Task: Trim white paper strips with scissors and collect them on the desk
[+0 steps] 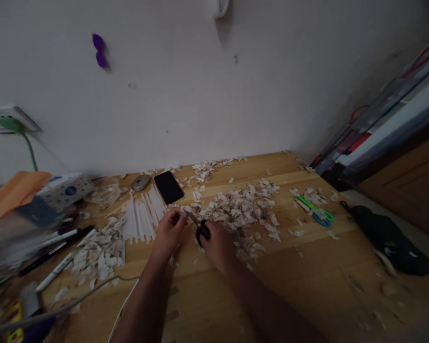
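My right hand (219, 244) grips a pair of scissors (202, 232) by the black handles, and the blades point up and left toward my other hand. Thumb and fingertips of my left hand (168, 233) are pinched on a small pale flake (186, 209) at the blade tips; its material is too small to make out. Just behind both hands spreads a large heap of whitish-brown flakes (241, 207). Left of my left hand lie several white strips (141, 219), side by side. A second flake heap (102, 252) sits farther left.
A black phone (168, 187) lies by a oval metallic object (140, 182) near the wall. Green and blue-handled scissors (314, 209) rest at right, beside a dark cloth-like item (389, 238). Markers (55, 271), a tissue box (66, 190) and a cable (93, 291) crowd the left.
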The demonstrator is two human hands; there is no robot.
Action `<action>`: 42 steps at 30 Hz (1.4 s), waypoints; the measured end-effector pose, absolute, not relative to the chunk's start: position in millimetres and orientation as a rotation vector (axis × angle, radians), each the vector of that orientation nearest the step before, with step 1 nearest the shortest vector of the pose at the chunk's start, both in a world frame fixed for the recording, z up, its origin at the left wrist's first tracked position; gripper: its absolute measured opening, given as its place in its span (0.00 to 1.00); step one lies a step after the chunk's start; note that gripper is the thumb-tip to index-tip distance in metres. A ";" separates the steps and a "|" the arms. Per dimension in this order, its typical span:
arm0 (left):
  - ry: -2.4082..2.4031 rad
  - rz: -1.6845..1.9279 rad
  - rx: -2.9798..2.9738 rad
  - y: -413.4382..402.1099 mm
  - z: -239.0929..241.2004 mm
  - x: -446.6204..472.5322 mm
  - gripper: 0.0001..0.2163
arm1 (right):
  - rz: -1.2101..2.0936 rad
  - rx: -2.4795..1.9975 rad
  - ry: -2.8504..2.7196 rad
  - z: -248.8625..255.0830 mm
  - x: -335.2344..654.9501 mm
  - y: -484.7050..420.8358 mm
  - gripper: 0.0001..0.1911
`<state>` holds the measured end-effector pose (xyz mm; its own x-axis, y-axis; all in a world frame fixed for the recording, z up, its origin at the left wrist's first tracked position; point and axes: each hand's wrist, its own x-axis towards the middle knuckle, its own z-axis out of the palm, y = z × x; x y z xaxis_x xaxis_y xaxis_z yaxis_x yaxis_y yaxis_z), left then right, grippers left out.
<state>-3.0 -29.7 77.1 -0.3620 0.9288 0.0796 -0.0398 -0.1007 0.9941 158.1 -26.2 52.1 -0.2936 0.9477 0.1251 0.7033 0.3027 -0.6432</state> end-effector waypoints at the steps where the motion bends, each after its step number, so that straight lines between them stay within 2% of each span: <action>1: 1.359 1.571 0.996 -29.6 76.2 -1.5 0.11 | 0.667 -1.462 -2.085 51.7 158.0 -26.0 0.02; 7: 0.951 1.632 0.348 -28.9 67.4 23.2 0.15 | 0.662 -1.469 -2.071 47.9 157.5 -24.6 0.01; 10: 0.902 1.659 0.225 -28.4 65.3 32.7 0.15 | 0.648 -1.496 -2.062 47.4 158.4 -23.6 0.02; 23: 1.166 1.723 0.539 -27.4 68.0 25.1 0.14 | 0.616 -1.506 -2.067 53.7 160.4 -24.1 0.02; 29: 1.035 1.762 0.449 -27.8 74.1 29.3 0.13 | 0.617 -1.506 -2.086 52.8 160.8 -24.8 0.02; 42: 1.075 1.760 0.486 -26.7 70.7 20.8 0.15 | 0.601 -1.484 -2.085 51.9 160.6 -24.9 0.01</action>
<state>20.8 -26.7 70.7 -0.4413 0.8859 -0.1430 -0.5319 -0.1298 0.8368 160.6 -24.9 51.9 -0.2747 0.9501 0.1474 0.7258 0.3055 -0.6163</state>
